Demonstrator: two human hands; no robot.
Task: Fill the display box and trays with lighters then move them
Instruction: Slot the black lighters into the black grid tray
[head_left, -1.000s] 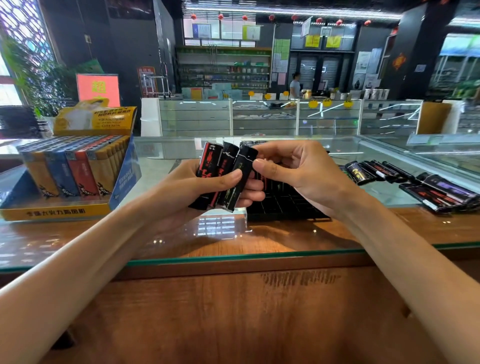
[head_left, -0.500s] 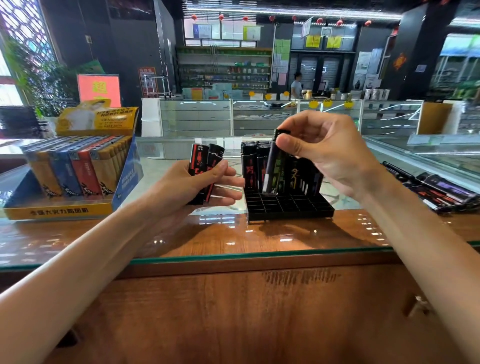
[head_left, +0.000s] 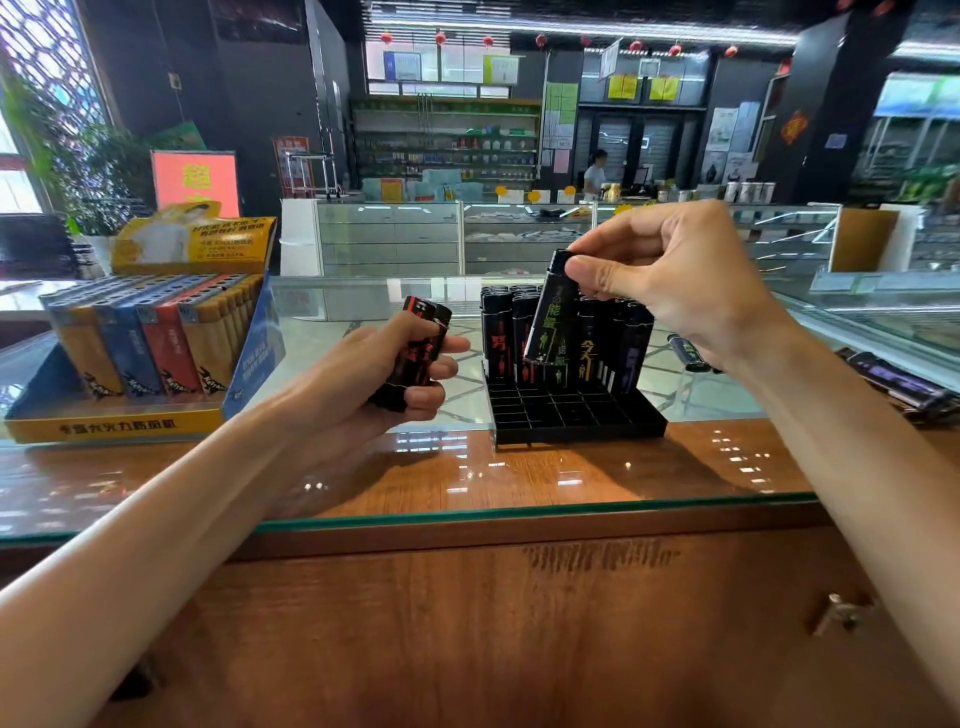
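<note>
Head view, right hand: the right hand (head_left: 675, 280) pinches one green-printed lighter (head_left: 550, 312) by its cap. The lighter is tilted above the tray, probably so the free base can be aimed into a cell.
Head view, left hand: the left hand (head_left: 374, 374) curls round a small bunch of red-printed lighters (head_left: 418, 353) just left of the tray, likely as a ready supply.
Tray: the black gridded tray (head_left: 576, 415) sits on the glass counter (head_left: 519, 483). Upright lighters (head_left: 587, 332) fill its back rows and the front cells are open. Filling from the back seems to keep the reach unobstructed.
Display box: the yellow and blue display box (head_left: 119, 415) stands well apart at the left, with rows of coloured lighters leaning back in it.
Loose stock: dark loose lighters (head_left: 898, 382) lie flat near the right forearm.
Stage: the tray looks roughly half filled, and nothing has been moved yet.
</note>
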